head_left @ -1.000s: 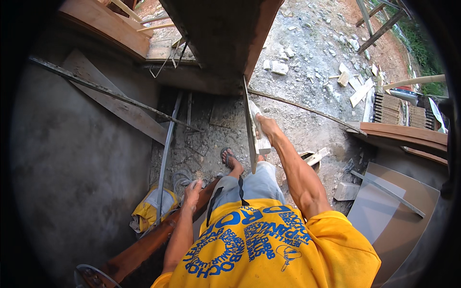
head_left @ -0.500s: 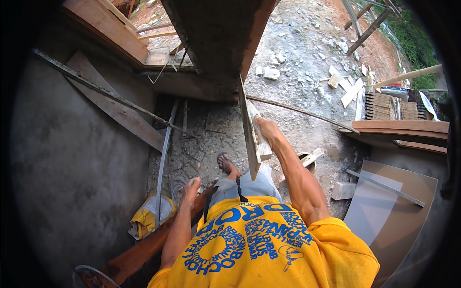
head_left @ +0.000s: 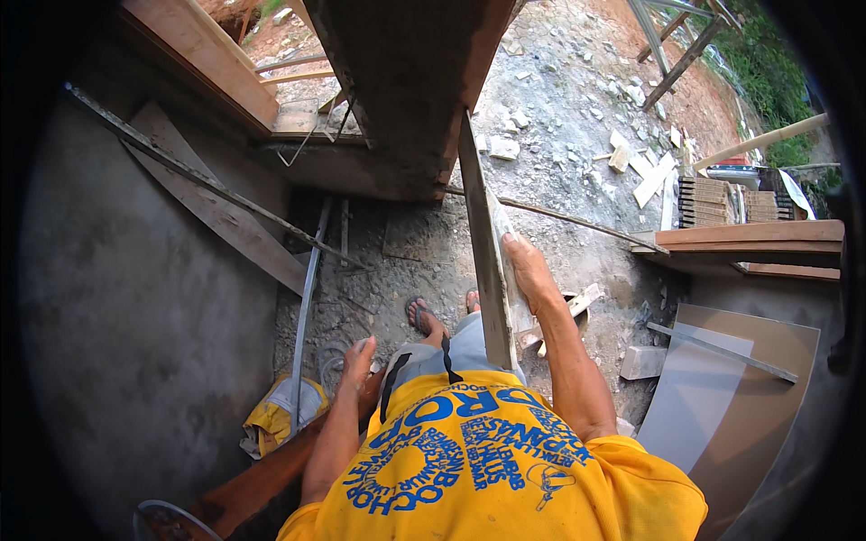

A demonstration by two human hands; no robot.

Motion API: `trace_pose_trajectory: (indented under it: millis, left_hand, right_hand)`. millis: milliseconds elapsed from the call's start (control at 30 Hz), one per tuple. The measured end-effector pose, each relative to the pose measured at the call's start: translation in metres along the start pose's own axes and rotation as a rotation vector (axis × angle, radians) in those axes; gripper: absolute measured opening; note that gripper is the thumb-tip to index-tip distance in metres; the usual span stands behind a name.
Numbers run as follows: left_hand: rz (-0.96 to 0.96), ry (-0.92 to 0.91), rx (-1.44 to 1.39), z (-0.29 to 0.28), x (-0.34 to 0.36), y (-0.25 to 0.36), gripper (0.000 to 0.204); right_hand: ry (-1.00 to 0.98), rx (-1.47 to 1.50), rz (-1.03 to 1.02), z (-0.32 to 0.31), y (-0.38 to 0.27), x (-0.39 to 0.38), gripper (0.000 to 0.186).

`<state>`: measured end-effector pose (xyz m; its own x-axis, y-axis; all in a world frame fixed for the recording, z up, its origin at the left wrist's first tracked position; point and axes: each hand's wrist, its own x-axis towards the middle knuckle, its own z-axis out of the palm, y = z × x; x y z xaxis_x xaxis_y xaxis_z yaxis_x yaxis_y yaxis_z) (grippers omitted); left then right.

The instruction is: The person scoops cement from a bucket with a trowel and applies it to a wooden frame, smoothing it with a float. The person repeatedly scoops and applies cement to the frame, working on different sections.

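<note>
My right hand point(head_left: 532, 275) is wrapped round the pale handle side of a plastering float point(head_left: 487, 243), a long, flat grey board held edge-on to me. The float's far end is beside the edge of a dark concrete column point(head_left: 406, 90); I cannot tell whether they touch. Its near end is in front of my waist. My left hand point(head_left: 358, 362) is low at my left side, thumb up, next to a reddish-brown timber plank point(head_left: 271, 473). The fingers of that hand are mostly hidden, and whether they touch the plank cannot be made out.
Against the grey left wall lean a long board point(head_left: 207, 198) and a thin bar point(head_left: 311, 298). A yellow sack point(head_left: 284, 410) lies at its foot. Rubble point(head_left: 550, 126) covers the ground beyond. At right are a large brown sheet point(head_left: 735, 388), a pale block point(head_left: 643, 362) and a timber ledge point(head_left: 749, 236).
My right hand and the float have come nearer to me and shifted right, and the float looks larger. A second sandalled foot now shows. My left hand has barely moved.
</note>
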<state>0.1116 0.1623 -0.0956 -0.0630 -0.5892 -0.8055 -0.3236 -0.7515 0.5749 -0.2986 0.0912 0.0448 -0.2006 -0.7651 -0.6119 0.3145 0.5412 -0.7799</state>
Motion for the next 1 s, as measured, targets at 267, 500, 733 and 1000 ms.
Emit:
trace_pose_trajectory:
  millis: [267,500,733,1000]
  left_hand:
    - [-0.061,-0.015,-0.016,0.005,0.012,-0.033,0.056]
    - [-0.09,-0.039,-0.041,0.005,0.016,-0.02,0.061]
    - [-0.054,0.098,-0.084,0.002,-0.003,-0.005,0.048]
    - [-0.185,0.053,-0.081,-0.005,0.009,-0.041,0.053]
  right_hand:
    - [0.042,-0.106,0.024,-0.03,0.026,0.006,0.045]
    - [0.016,-0.002,0.113,0.016,0.046,0.03,0.035]
    - [0.021,0.048,-0.115,0.018,0.038,0.001,0.046]
    - [0.124,-0.035,-0.61,0.015,0.003,0.008,0.052]
